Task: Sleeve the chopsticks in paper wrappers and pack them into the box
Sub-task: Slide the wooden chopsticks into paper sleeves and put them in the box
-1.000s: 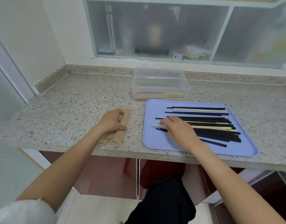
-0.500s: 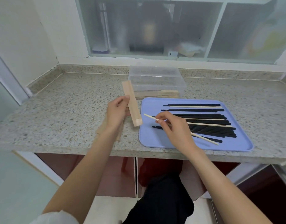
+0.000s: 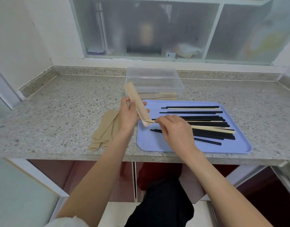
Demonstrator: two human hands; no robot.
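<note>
My left hand (image 3: 128,114) grips a brown paper wrapper (image 3: 135,101), held slanted with its open end low and toward the right. My right hand (image 3: 175,130) pinches a pale wooden chopstick (image 3: 213,129); its thin tip sits at the wrapper's mouth. Many black chopsticks (image 3: 206,119) and a few pale ones lie on the blue tray (image 3: 157,145). Behind the tray stands the clear plastic box (image 3: 154,79), with several sleeved chopsticks (image 3: 159,95) lying in its bottom.
A fanned stack of brown wrappers (image 3: 104,130) lies on the speckled stone counter (image 3: 59,112), left of the tray. The counter's front edge runs just below the tray. A frosted window sits behind the box.
My left hand has carried the wrapper rightward to the tray's edge. My right hand has brought the pale chopstick's tip up to the wrapper's open end.
</note>
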